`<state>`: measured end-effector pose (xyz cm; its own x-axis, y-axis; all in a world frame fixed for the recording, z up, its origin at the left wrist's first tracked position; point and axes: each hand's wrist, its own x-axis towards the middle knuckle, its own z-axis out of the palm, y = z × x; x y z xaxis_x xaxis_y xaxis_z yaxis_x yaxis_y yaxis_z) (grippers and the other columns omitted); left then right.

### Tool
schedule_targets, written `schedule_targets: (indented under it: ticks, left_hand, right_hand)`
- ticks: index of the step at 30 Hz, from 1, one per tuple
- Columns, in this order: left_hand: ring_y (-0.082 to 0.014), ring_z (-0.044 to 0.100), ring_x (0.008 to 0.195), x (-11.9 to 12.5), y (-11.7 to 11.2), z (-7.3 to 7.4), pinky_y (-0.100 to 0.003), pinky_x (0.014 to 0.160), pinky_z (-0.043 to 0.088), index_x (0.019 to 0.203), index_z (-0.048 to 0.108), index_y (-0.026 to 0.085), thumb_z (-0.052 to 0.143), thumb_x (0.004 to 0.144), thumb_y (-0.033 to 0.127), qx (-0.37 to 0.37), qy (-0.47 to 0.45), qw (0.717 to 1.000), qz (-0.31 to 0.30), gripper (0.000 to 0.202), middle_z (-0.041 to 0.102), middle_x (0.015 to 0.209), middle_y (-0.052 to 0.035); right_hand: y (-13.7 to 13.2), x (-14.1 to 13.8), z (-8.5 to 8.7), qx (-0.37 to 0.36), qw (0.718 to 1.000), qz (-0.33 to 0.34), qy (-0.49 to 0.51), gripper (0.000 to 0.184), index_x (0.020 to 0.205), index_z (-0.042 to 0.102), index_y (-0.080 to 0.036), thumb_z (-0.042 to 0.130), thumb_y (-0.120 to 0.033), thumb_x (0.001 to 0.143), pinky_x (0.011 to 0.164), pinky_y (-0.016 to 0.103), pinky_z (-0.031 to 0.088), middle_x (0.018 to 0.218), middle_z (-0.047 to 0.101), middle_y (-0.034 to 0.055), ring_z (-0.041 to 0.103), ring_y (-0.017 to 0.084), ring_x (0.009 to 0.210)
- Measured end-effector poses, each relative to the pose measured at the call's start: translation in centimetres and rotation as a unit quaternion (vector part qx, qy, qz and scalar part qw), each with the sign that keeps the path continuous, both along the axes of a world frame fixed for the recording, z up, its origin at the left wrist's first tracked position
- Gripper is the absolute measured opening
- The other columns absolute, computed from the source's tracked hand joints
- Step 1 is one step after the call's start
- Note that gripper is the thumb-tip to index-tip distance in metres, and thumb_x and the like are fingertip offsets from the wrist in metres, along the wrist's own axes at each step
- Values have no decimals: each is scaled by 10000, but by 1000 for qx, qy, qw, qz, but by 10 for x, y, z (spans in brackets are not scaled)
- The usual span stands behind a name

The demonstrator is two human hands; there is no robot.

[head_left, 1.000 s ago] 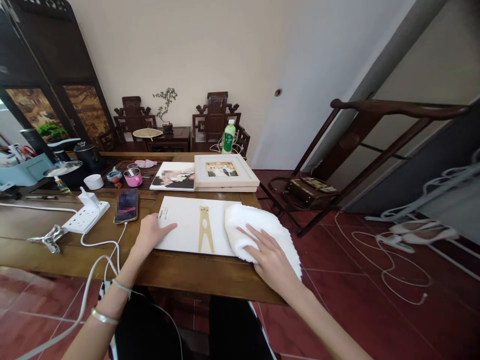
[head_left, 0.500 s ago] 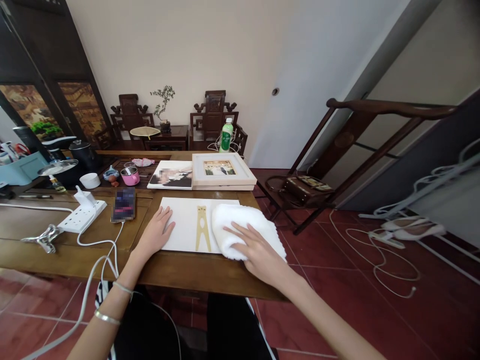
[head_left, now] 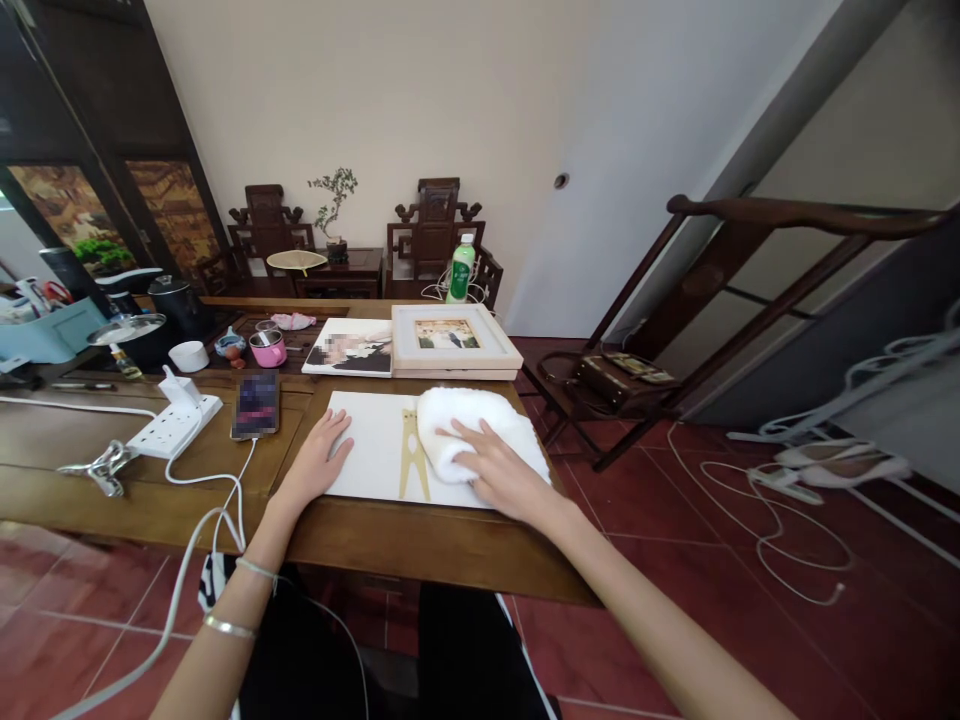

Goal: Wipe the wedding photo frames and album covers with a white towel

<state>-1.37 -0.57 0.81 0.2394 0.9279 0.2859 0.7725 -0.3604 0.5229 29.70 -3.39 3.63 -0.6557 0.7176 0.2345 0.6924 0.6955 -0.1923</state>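
A flat, white rectangular panel with a gold-coloured A-shaped piece on its upward face (head_left: 367,415) lies lengthwise across the brown wooden tabletop (head_left: 420,540), close to the near edge. The gold-coloured A-shaped piece (head_left: 406,465) lies flat, its narrow head toward the panel's far side and its two legs spread toward the near side, with an oval opening between. A thick, fluffy white cloth (head_left: 499,412) sits bunched and folded over the panel's right part, hiding that end; its left edge comes right beside the gold piece.
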Motion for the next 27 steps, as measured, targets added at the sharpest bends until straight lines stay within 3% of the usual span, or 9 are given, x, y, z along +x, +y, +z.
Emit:
schedule_targets:
  ticks: [4, 7, 10, 17, 20, 23, 27]
  left_hand:
    - [-257, 296, 1405, 2, 1, -1, -438, 1160, 235, 1308, 526, 61, 322, 922, 329, -1, 5, 1000, 8, 512, 468, 1425, -152]
    - [-261, 292, 1407, 1, 2, -2, -463, 1155, 241, 1309, 527, 77, 327, 922, 316, 4, 3, 1000, 3, 497, 464, 1430, -145]
    - [-260, 282, 1411, -1, 2, -3, -484, 1152, 244, 1314, 525, 114, 338, 927, 320, 7, 0, 1000, -7, 477, 450, 1445, -122]
    - [-253, 266, 1418, -2, 1, -2, -474, 1156, 237, 1325, 514, 109, 339, 930, 331, -4, -1, 1000, -14, 486, 431, 1457, -124]
    - [-247, 273, 1416, -3, 1, -2, -474, 1155, 240, 1322, 518, 129, 344, 929, 335, -3, -5, 1000, -12, 476, 436, 1456, -115]
    - [-248, 281, 1413, -2, 1, -2, -463, 1157, 238, 1321, 518, 116, 339, 927, 336, -1, -2, 1000, -7, 486, 440, 1452, -120]
    - [-260, 291, 1408, -1, 2, -2, -468, 1154, 244, 1310, 527, 95, 340, 921, 320, 1, -4, 1000, -3, 486, 449, 1443, -135]
  right_hand:
    - [-62, 7, 9, -1, 999, 39, -26, 487, 854, 655, -167, 361, 89, 562, 1124, 598, 212, 1450, 441, 97, 255, 271, 1403]
    - [-81, 11, 13, -19, 998, 52, -31, 479, 822, 645, -180, 359, 89, 549, 1126, 593, 223, 1460, 431, 74, 249, 268, 1405]
    - [-65, 13, 11, -30, 998, 53, -18, 472, 807, 628, -184, 351, 86, 537, 1127, 586, 224, 1459, 433, 71, 251, 256, 1406]
    - [35, 2, -7, -23, 1000, -9, 15, 507, 1030, 611, -148, 378, 57, 629, 1115, 583, 214, 1478, 390, 146, 191, 261, 1421]
    - [57, -4, -8, -17, 999, -25, 12, 519, 1092, 598, -135, 372, 47, 662, 1108, 576, 222, 1469, 399, 161, 220, 268, 1414]
    - [48, -5, -5, -10, 1000, -19, 8, 527, 1075, 607, -127, 365, 51, 641, 1109, 583, 220, 1451, 421, 170, 249, 275, 1405]
    - [-8, 0, 4, -14, 1000, 6, 5, 497, 950, 631, -148, 367, 73, 592, 1119, 585, 226, 1434, 452, 150, 247, 272, 1405]
